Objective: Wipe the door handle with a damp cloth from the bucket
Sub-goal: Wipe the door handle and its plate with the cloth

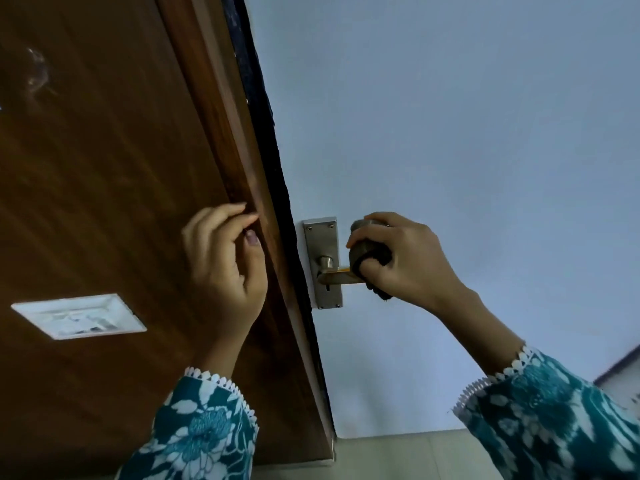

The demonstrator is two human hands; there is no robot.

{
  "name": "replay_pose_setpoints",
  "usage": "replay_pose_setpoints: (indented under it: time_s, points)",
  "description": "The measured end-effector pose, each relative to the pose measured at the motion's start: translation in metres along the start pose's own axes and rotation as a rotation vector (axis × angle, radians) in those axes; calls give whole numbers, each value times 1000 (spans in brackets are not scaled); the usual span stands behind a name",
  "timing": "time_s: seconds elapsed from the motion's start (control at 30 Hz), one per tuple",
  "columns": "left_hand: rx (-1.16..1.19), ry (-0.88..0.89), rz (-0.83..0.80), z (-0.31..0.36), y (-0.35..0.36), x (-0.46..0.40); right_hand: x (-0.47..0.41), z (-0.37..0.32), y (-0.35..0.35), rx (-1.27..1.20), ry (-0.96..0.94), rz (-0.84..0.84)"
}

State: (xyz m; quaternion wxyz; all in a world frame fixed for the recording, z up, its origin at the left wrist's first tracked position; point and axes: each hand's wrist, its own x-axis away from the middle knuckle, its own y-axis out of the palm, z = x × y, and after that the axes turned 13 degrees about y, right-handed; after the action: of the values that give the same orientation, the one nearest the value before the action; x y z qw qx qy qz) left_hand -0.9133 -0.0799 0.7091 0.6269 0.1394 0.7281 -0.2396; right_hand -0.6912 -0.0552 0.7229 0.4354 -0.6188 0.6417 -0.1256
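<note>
A metal lever door handle (334, 277) sticks out from a steel backplate (322, 244) on the pale blue door (450, 133). My right hand (405, 258) clutches a bunched dark grey cloth (363, 247) and presses it over the outer end of the lever, hiding that end. My left hand (225, 268) rests its fingertips against the brown wooden door frame (242, 161), fingers loosely curled and holding nothing. Both wrists show teal floral sleeves. No bucket is visible.
A white switch plate (78, 315) sits on the brown wooden panel (86, 168) at the left. A dark strip runs between the frame and the door. Pale floor (398, 455) shows along the bottom.
</note>
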Motion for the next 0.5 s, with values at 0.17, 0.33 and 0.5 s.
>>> replay_pose_setpoints:
  time_s: [0.17,0.33,0.5]
  points:
    - [-87,48,-81,-17,23,2,4,-9,8,183,-101,68]
    - [-236,5,-136,-26,40,15,9,-10,61,426,-281,108]
    - [-227,22,-94,-27,42,15,20,-1,82,460,-270,129]
